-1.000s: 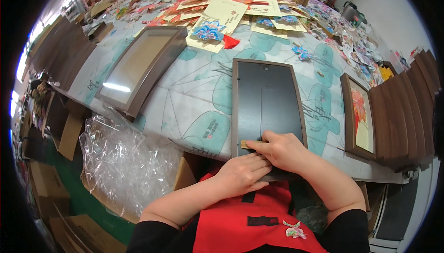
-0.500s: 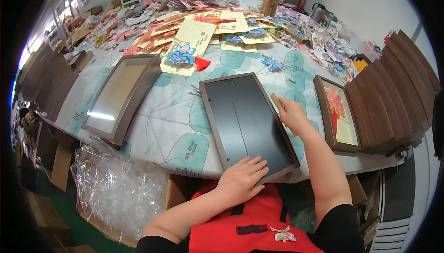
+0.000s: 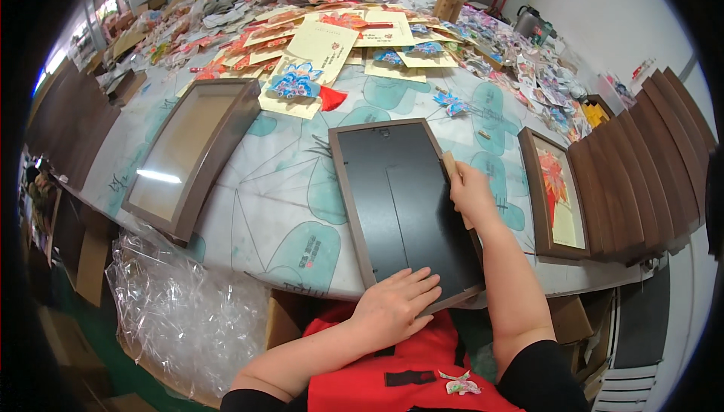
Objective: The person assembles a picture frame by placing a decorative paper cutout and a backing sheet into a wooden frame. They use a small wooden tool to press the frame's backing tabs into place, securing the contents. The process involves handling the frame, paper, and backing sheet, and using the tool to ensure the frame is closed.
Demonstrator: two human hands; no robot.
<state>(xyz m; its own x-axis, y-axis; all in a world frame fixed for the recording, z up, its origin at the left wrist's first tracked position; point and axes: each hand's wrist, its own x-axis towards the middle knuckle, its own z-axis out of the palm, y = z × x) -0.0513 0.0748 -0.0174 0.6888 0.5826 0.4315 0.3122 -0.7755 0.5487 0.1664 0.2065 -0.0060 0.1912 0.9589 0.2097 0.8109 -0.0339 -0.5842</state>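
A dark frame [image 3: 403,205] lies back-up at the counter's [image 3: 271,208] 6 o'clock edge, its near corner overhanging. The left hand [image 3: 396,306] presses flat on that corner, fingers spread. The right hand [image 3: 471,193] grips the frame's 3 o'clock edge, fingers curled. Bare cloth lies at 9 o'clock before a glazed frame [image 3: 192,156]; a picture frame [image 3: 554,189] sits near at 3 o'clock.

Packaging and printed cards around my table

I see a crumpled clear plastic wrapping [image 3: 188,314] low on the left beneath the table edge, brown cardboard boxes [image 3: 83,261] beside it, and another carton [image 3: 569,318] on the right. Yellow printed cards [image 3: 324,46] lie fanned at the far side; a tall brown bag [image 3: 450,1] stands beyond.
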